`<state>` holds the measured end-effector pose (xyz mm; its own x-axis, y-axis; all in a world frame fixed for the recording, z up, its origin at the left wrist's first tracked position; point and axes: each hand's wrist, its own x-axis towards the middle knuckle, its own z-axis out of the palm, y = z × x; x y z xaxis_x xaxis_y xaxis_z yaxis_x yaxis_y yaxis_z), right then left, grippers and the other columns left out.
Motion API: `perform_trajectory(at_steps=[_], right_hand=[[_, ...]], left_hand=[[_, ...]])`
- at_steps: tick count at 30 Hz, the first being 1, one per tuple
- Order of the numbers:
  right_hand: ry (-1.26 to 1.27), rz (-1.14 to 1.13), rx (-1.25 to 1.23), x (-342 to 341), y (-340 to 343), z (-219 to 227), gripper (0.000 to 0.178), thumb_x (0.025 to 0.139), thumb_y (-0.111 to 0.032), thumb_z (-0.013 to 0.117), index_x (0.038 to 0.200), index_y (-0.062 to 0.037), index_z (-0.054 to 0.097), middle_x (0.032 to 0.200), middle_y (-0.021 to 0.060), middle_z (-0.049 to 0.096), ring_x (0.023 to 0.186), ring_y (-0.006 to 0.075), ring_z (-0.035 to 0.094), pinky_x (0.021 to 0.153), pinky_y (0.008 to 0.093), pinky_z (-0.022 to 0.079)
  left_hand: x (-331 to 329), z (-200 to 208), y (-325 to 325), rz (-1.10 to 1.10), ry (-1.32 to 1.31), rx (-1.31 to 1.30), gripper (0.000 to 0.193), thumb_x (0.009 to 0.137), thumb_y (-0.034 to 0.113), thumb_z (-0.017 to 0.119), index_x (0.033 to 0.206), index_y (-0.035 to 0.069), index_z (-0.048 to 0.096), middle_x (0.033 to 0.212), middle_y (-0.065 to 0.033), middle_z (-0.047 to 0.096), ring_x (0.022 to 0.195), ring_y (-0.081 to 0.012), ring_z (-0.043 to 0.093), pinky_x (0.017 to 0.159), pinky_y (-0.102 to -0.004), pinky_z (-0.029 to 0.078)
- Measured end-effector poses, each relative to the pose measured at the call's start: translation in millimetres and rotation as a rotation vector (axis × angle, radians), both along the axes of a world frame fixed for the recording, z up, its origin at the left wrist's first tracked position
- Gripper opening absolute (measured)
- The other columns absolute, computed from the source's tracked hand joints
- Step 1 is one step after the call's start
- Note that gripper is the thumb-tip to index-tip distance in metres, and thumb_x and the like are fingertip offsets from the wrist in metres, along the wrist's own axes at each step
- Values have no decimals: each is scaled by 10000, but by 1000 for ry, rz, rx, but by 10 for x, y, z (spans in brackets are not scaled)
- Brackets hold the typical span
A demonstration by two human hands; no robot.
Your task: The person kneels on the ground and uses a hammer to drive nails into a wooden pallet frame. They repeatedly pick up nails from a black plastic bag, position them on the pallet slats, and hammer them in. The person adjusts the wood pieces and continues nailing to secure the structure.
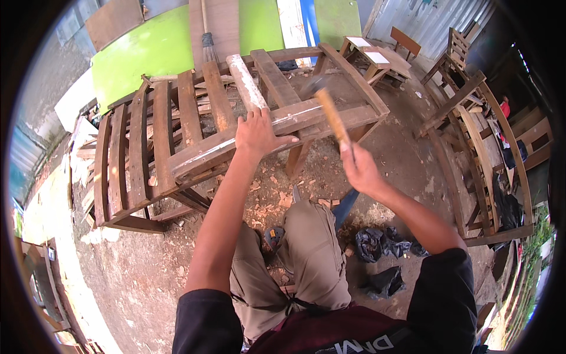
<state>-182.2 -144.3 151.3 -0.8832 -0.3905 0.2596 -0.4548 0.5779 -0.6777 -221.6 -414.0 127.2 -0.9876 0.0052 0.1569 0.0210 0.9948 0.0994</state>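
My right hand (361, 170) is wrapped round the wooden handle of a hammer (333, 116). The hammer is raised above the front rail, its dark head blurred. My left hand (256, 133) lies on the rail (203, 154) with its fingers spread and the thumb stretched to the right. Its fingertips touch the near end of a slat (245, 81) with flaking white paint. Slat and rail belong to a brown wooden slatted frame (139, 141), like a bench, in front of me. White streaks run along the rail's top.
Wood chips (286, 197) litter the dirt floor near my knees. Black plastic bags (377, 243) lie to the right. Wooden furniture frames (466, 135) stand farther right. Green panels (156, 56) and a broom (208, 44) lean at the back.
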Motion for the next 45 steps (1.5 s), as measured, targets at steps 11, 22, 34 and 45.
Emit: perform_trajectory(at_steps=[11,22,34,45], right_hand=[[-448,-163,57,-45,-107,501,565,1062,-466,384,822,27,520,624,155,501,623,296,571,623,459,446],[-64,-39,-12,-22,-86,387,492,1065,-431,406,877,3,539,654,125,535,599,257,557,576,398,436],[-732,-96,-288,559,-366,45,466,1063,-473,415,943,-37,526,624,-34,406,431,50,358,385,250,336],[-163,330,-283,421,-1175,230,484,1078,-483,356,941,-41,498,658,-18,427,493,46,392,439,223,337]], left_hand=[[-5,7,-32,18,-42,5,1179,642,906,605,1305,-65,517,1254,-197,596,1251,-311,563,1026,-473,437],[26,14,-33,28,-67,21,1204,625,884,651,1339,-70,481,1306,-193,573,1280,-299,540,1046,-459,423],[70,-200,-582,23,495,365,766,920,635,523,1303,-27,547,1313,-225,576,1278,-372,524,1092,-545,367],[816,-205,-1520,468,20,254,537,1045,440,297,1293,88,618,1380,-161,569,1349,-347,465,1098,-596,358]])
